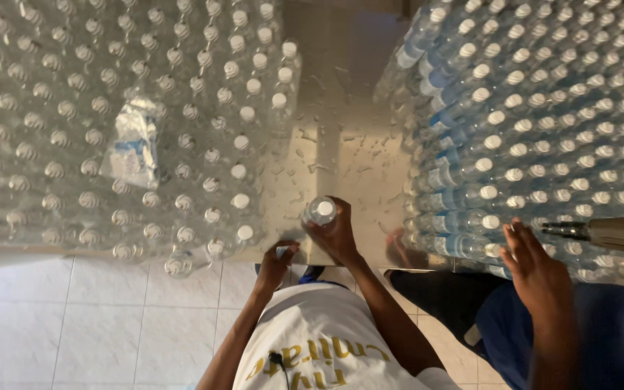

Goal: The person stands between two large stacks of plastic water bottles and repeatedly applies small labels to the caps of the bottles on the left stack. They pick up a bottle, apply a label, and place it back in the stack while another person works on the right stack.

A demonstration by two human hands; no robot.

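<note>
The right hand (337, 235) is wrapped around a single clear bottle (321, 211), fingers closed about its body just below the white cap. The bottle stands upright on the steel table (341, 130), its long axis pointing straight up at the camera, so only the cap and shoulder show. It sits close to the near edge of the table, in the bare wet strip between the two big masses of bottles. The left hand (277, 258) is lower and just to the left, right at the near edge, a short way from the bottle but not touching it. Its fingers are curled, perhaps around something small with a bit of blue, but I cannot tell whether they grip anything. So the bottle lies up and to the right of the left hand, with the right hand nearer. To the left stand the plain capped bottles (182, 108), with a crumpled plastic wrapper (135, 141) lying on top. To the right stand the blue-labelled bottles (543, 108), where another person's hand (536, 271) rests near a handheld power tool (615, 235).
</note>
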